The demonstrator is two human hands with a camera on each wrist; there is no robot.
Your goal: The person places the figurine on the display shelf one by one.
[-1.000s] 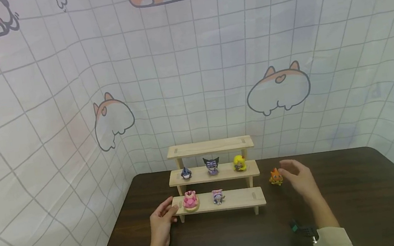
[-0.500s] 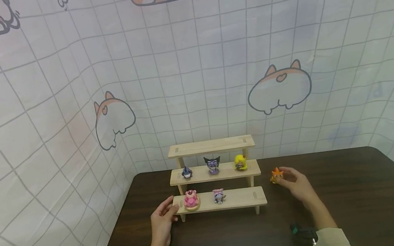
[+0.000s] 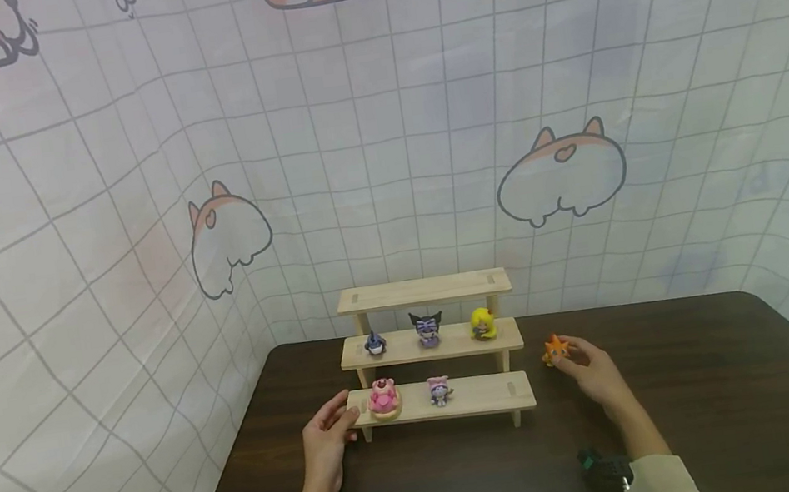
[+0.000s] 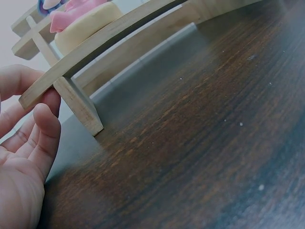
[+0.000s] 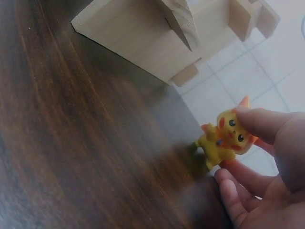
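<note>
My right hand (image 3: 596, 373) pinches a small yellow-and-orange figurine (image 5: 221, 138) by its head, thumb on one side and fingers behind. The figurine has pointed ears and stands right at the dark table surface, to the right of a three-tier wooden display stand (image 3: 454, 398). At the stand's left end, my left hand (image 3: 325, 443) grips the tip of the lowest shelf, with fingers above and below the plank in the left wrist view. Close to that hand sits a pink bear figurine (image 3: 383, 399) on a round base. A lilac figurine (image 3: 440, 392) shares this shelf.
On the middle shelf stand a small dark blue figurine (image 3: 375, 344), a purple one with black ears (image 3: 427, 330) and a yellow-haired one (image 3: 483, 324). The top shelf (image 3: 423, 291) is bare wood. A grid-patterned cloth (image 3: 389, 154) hangs behind the table (image 3: 687, 390).
My right hand has moved in to the left and its fingers have closed on the yellow-and-orange figurine, which is tilted slightly. The left hand keeps its grip on the shelf end.
</note>
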